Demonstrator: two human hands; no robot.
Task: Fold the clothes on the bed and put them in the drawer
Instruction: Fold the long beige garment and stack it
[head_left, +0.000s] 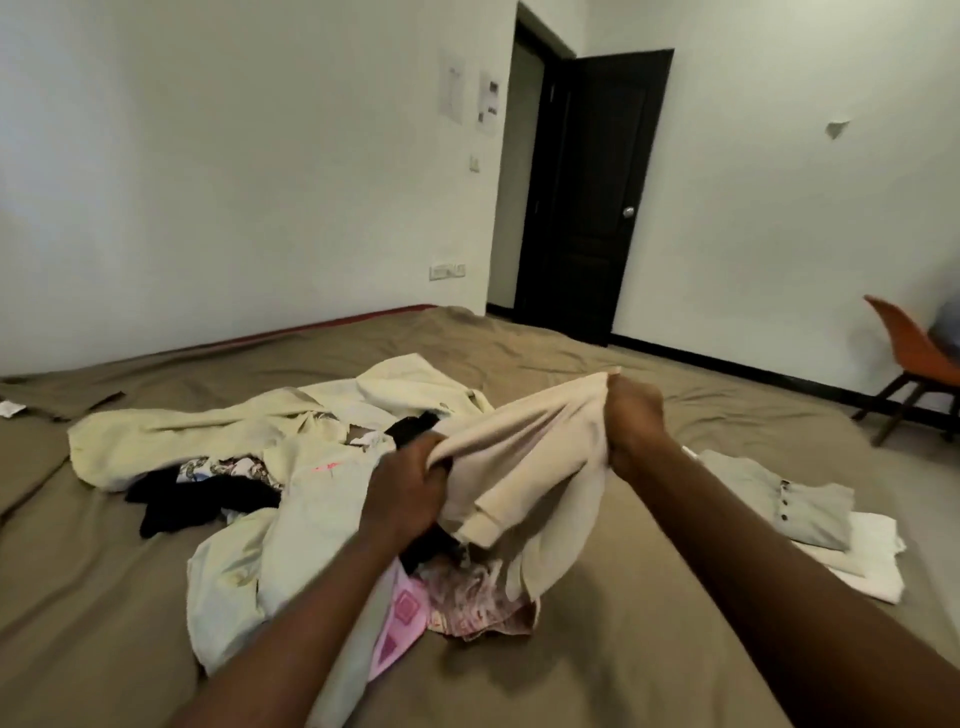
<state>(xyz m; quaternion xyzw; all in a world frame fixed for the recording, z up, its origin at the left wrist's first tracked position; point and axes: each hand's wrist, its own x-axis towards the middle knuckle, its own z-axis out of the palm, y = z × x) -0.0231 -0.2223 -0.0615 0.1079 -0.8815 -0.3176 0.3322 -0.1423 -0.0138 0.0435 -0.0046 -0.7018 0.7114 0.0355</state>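
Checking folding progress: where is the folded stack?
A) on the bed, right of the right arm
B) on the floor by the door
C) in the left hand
A: the folded stack lies flat on the bed, just right of the right arm.

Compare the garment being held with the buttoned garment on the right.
The held garment hangs bunched from the left hand and right hand; the buttoned garment lies folded flat. The held garment is cream, the buttoned garment greyer, with dark buttons. Both are pale cloth.
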